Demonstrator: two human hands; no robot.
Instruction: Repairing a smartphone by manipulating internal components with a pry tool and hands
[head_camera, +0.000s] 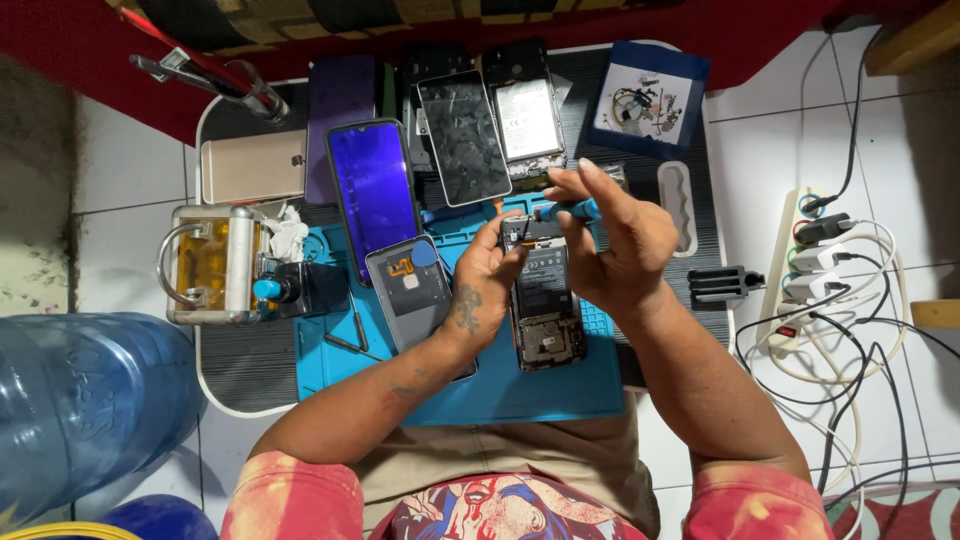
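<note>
The opened phone (545, 300) lies flat on the blue mat (520, 390) at the desk's near middle; light, stiff, likely fragile inside, best held by its edges; left hand (483, 285) pinches its far end, right hand (610, 240) grips a screwdriver (570, 210).

Just beyond our left hand (485, 275) and to its left we see a tall rounded-rectangle phone screen glowing violet-blue (373, 195). Directly beyond our hands, close to our right hand (610, 245), a dark cracked glass screen panel (464, 138) lies tilted, unlit. Right of it, an opened phone carries a white rectangular battery label (527, 120). Between our hands, the opened phone's dark battery label (545, 275) shows grey print.
</note>
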